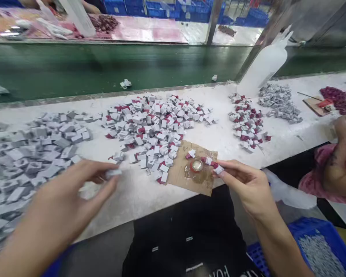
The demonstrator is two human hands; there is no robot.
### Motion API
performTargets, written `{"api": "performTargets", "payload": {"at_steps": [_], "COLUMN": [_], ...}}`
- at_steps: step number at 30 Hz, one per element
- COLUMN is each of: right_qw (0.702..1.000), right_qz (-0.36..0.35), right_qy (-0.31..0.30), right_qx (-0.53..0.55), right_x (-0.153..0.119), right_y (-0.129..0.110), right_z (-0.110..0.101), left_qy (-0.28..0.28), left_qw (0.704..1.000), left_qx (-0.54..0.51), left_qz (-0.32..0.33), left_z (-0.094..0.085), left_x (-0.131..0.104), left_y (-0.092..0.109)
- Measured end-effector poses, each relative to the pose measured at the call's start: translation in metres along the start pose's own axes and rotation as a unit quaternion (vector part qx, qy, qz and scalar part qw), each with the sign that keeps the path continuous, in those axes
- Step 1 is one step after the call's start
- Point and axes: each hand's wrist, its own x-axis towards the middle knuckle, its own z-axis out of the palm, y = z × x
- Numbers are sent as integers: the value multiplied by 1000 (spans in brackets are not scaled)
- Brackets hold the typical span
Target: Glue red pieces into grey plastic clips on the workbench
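Head view, and the right hand [248, 184] has a maroon-and-gray piece [218, 168] pinched in its fingers, right at the edge of the cardboard [177, 175]! Looks light and stiff, perhaps slippery near that wet patch [203, 177], best gripped by its blocky end. It's small, angular, two-toned. Left hand [75, 196]: fingers closed round a plain gray block [113, 173] above the desk [118, 207].

Even, bright light falls on my white bench [210, 134], leaving soft shadows. Blur softens my left grip [66, 200] and the grey pile [40, 154] near it; my right grip [249, 185] looks sharper. Dull reflections cross the green belt [161, 65]; the wide lens stretches the bottle [262, 67] toward the edge.
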Motion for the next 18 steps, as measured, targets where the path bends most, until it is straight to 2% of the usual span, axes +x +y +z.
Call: {"api": "performTargets", "payload": {"at_steps": [2, 4, 8, 13, 16, 18], "right_qw": [1000, 1000, 999, 996, 995, 995], "right_qz": [2, 4, -2, -24, -31, -29], "right_qy": [3, 1, -14, -32, -32, -32], "right_qx": [-5, -13, -34, -81, -91, -88], "right_x": [-2, -3, -2, 2, 3, 4], "right_y": [-2, -3, -3, -3, -5, -5], "right_z": [5, 9, 11, 13, 14, 15], "left_qy": [-40, -61, -57, -50, -28, -28], "left_qw": [997, 993, 990, 985, 975, 958], "left_qx": [-51, -90, -130, -166, -221, -283], "left_qz": [39, 51, -2, -8, -22, -50], "left_z": [12, 23, 39, 44, 46, 47], "left_x": [-13, -24, -39, -48, -47, -45], "left_y": [16, 28, 37, 40, 51, 63]}}
